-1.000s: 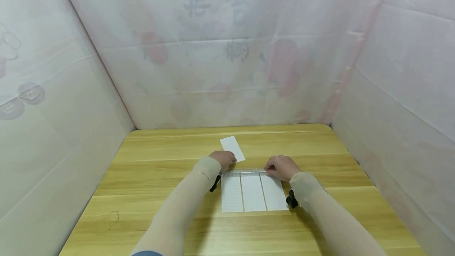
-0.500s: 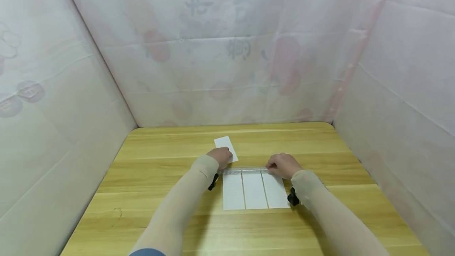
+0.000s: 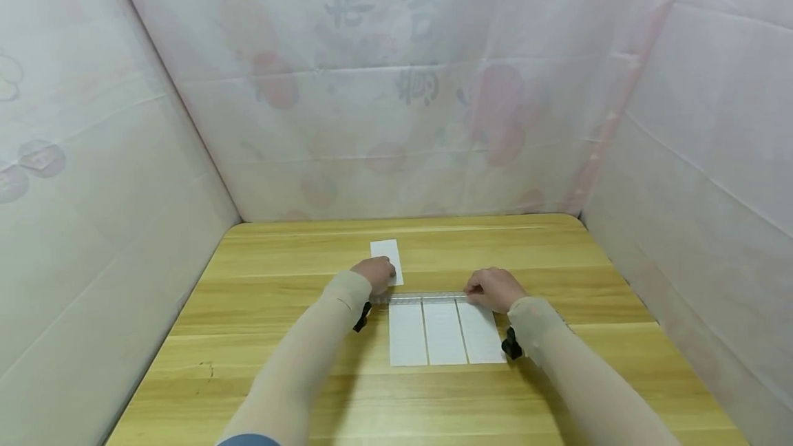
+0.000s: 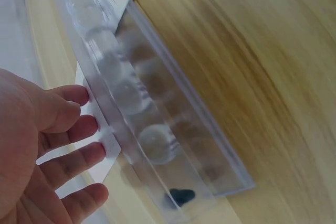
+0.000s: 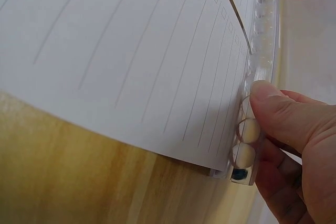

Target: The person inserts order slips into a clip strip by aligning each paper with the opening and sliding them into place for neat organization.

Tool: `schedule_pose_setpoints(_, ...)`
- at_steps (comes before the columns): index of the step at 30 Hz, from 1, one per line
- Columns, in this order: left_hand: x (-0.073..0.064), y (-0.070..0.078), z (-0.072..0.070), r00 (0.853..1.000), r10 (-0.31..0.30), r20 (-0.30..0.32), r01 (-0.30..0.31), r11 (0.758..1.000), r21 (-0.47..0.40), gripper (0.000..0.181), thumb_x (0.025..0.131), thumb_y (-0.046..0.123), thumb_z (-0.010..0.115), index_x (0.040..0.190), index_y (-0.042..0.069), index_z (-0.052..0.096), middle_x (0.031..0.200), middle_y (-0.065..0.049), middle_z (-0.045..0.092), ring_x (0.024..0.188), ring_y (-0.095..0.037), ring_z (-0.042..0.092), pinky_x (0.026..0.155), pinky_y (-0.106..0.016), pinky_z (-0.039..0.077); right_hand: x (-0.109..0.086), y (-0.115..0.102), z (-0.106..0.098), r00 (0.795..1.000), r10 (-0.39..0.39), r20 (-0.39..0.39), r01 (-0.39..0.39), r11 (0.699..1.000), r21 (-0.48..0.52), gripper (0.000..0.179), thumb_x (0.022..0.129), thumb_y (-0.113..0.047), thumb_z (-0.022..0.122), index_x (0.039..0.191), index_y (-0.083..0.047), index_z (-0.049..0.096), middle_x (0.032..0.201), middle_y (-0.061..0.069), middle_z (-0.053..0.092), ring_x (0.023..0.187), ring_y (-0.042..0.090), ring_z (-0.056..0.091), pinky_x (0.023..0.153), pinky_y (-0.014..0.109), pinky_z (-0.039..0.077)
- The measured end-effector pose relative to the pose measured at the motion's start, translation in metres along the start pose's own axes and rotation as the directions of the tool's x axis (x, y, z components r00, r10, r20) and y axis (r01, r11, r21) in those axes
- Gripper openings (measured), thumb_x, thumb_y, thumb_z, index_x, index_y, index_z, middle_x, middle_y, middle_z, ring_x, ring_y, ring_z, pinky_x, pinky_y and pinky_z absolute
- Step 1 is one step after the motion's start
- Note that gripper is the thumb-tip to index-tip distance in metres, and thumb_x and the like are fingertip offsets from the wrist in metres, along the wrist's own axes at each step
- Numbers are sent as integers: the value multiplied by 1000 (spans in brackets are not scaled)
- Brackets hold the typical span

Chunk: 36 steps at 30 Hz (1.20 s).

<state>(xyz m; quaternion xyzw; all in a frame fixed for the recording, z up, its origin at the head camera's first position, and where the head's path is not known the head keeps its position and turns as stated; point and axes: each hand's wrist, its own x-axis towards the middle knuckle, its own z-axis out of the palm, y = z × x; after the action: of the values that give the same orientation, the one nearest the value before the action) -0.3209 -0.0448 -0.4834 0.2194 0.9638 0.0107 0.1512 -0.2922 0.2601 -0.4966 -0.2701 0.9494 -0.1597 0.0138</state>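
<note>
Three white lined sheets (image 3: 445,333) lie side by side on the table, their far edges in a clear plastic ring binding strip (image 3: 427,298). My right hand (image 3: 498,288) pinches that strip near its right end, the thumb on top in the right wrist view. Just beyond the strip's left end, my left hand (image 3: 374,272) rests over a loose white paper slip (image 3: 385,249) and hides part of it. In the left wrist view its fingers (image 4: 79,166) are fairly straight over the slip, apart from the strip. Bare rings (image 4: 157,142) show along the strip's left part.
The wooden table (image 3: 272,336) extends around the sheets on all sides. Pale printed cloth walls (image 3: 403,122) enclose it at the back and both sides. A dark spot (image 4: 181,196) sits at the strip's left end.
My left hand has slid left with the loose slip, which now lies straighter and farther left. More of the strip's left end shows. My right hand keeps its hold on the strip.
</note>
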Motion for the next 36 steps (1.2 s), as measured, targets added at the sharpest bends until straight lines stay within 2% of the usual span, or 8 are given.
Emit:
schedule_pose_setpoints(6, 1, -4, 0, 998, -12, -63, 10, 1000, -27, 30, 97, 5, 50, 121, 12, 67, 121, -4, 59, 113, -22, 57, 95, -34, 46, 0, 2, -1, 1000, -7, 6, 7, 1000, -7, 10, 82, -22, 78, 92, -21, 76, 91, -9, 68, 83, 13, 63, 74, 34, 52)
schedule_pose_setpoints(9, 6, -5, 2, 985, -84, -149, 78, 996, -43, 25, 98, 16, 53, 117, 5, 65, 113, -9, 59, 101, -24, 60, 86, -36, 51, 0, 3, -2, 1000, 0, 12, 0, 1000, -12, 10, 82, -22, 78, 92, -21, 76, 92, -9, 68, 83, 11, 63, 74, 33, 52)
schedule_pose_setpoints(12, 13, -5, 4, 946, -236, -222, 215, 970, -114, 40, 97, 35, 56, 116, 0, 61, 112, -15, 58, 99, -28, 59, 80, -41, 53, 0, 3, -4, 1000, 2, 13, -2, 1000, -14, 11, 82, -21, 78, 92, -20, 76, 92, -8, 69, 83, 12, 63, 74, 33, 52)
schedule_pose_setpoints(15, 17, -1, 6, 895, -383, -229, 342, 918, -198, 64, 91, 56, 55, 118, -2, 58, 113, -18, 56, 101, -31, 56, 80, -45, 51, -1, 2, -5, 1000, 3, 17, -3, 1000, -9, 11, 82, -20, 78, 93, -19, 76, 92, -7, 69, 83, 12, 63, 74, 34, 52)
schedule_pose_setpoints(19, 19, 6, 11, 860, -472, -196, 427, 874, -229, 81, 84, 71, 51, 118, -2, 56, 107, -16, 55, 99, -31, 53, 80, -45, 47, -3, 1, -5, 999, 9, 31, -9, 1000, -3, 11, 82, -21, 77, 93, -19, 76, 93, -8, 69, 82, 11, 63, 74, 33, 52)
schedule_pose_setpoints(27, 11, 9, 19, 855, -485, -182, 463, 873, -151, 76, 81, 73, 54, 109, 3, 57, 105, -15, 52, 98, -31, 49, 80, -44, 44, -2, 0, -2, 1000, 4, 30, -4, 1000, -1, 10, 82, -20, 77, 92, -20, 75, 93, -7, 69, 83, 11, 62, 75, 33, 52)
schedule_pose_setpoints(31, 7, 2, 20, 853, -493, -170, 468, 868, -167, 67, 83, 69, 57, 101, 4, 57, 103, -16, 51, 94, -30, 48, 78, -44, 44, -2, 0, -3, 1000, -8, 27, 8, 1000, -11, 10, 82, -20, 78, 92, -19, 75, 92, -7, 69, 82, 11, 62, 74, 34, 52)
schedule_pose_setpoints(36, 8, -13, 22, 847, -509, -156, 475, 855, -208, 67, 84, 63, 61, 115, 4, 57, 110, -18, 51, 100, -33, 50, 82, -46, 44, -2, 1, -4, 999, -4, 32, 4, 1000, -9, 10, 82, -20, 78, 92, -19, 76, 91, -8, 68, 82, 11, 62, 74, 33, 52)
